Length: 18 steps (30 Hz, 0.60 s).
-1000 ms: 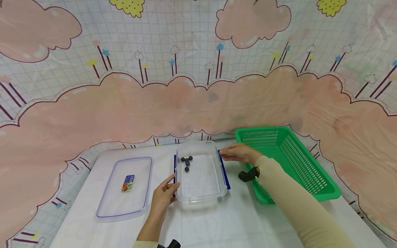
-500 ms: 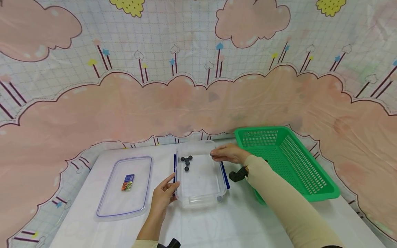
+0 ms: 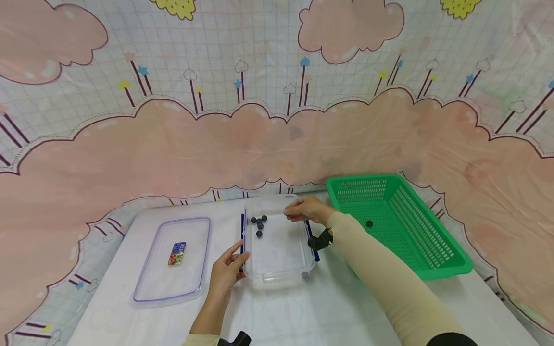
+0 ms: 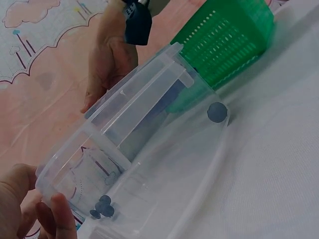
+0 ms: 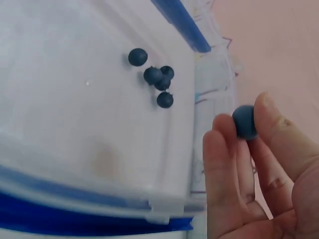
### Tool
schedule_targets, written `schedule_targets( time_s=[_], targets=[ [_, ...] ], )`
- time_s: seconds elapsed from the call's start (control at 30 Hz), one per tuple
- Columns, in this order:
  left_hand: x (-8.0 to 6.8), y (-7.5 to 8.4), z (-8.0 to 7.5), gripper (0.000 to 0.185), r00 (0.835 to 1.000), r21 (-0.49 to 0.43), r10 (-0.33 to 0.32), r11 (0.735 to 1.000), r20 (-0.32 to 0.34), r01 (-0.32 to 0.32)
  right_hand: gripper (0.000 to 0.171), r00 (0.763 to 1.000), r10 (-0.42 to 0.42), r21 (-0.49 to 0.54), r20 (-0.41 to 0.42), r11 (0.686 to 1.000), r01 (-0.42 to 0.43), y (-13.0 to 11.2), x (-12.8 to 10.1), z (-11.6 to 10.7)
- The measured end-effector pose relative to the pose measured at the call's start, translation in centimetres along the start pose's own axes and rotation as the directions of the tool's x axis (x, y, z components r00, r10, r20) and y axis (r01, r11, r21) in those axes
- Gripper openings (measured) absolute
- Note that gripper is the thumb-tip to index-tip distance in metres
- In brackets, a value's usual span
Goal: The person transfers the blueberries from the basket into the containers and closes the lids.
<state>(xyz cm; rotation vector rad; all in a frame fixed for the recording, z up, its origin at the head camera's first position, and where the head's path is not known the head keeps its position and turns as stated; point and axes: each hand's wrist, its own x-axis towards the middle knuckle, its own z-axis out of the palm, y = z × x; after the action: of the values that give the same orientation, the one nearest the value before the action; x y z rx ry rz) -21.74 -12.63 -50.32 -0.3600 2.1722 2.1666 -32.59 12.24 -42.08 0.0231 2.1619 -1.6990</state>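
A small dark blue ball is pinched between the thumb and fingertips of the person's right hand. The hand hovers over the far right corner of a clear plastic container, so the ball sits above the container's rim rather than inside it.

Inside the container, near its far left corner, lie four more dark blue balls. Three of them touch in a tight cluster and one lies just beside them. The container is rectangular with blue clip flaps along its long left and right sides.

The left hand rests against the near left side of the container. Its thumb and fingers lie on the wall by the blue flap, loosely bent; the pictures do not clearly show whether they pinch the rim.

To the right of the container, close beside it, stands a green slotted plastic basket. One dark ball lies on the basket's floor. The right forearm, in a cream sleeve, crosses in front of the basket's near left corner and hides it.

To the left of the container, apart from it, a clear lid with a blue edge lies flat. A small colourful label sits at its middle.

Everything rests on a table with a white covering. Behind it hangs a pink and white cloud-patterned cloth.
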Motion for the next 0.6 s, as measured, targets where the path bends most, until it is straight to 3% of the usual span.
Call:
schedule_targets(
  time_s=[0.37, 0.6],
  targets=[
    [-0.2, 0.4, 0.0, 0.053, 1.000, -0.007, 0.002, 1.000, 0.012, -0.002, 0.027, 0.998, 0.063, 0.026, -0.002, 0.998, -0.063, -0.2, 1.2, 1.8],
    [-0.2, 0.0, -0.2, 0.052, 1.000, -0.021, 0.009, 1.000, 0.009, -0.008, 0.026, 0.999, 0.041, 0.013, -0.027, 0.999, -0.041, -0.2, 1.7, 3.0]
  ],
)
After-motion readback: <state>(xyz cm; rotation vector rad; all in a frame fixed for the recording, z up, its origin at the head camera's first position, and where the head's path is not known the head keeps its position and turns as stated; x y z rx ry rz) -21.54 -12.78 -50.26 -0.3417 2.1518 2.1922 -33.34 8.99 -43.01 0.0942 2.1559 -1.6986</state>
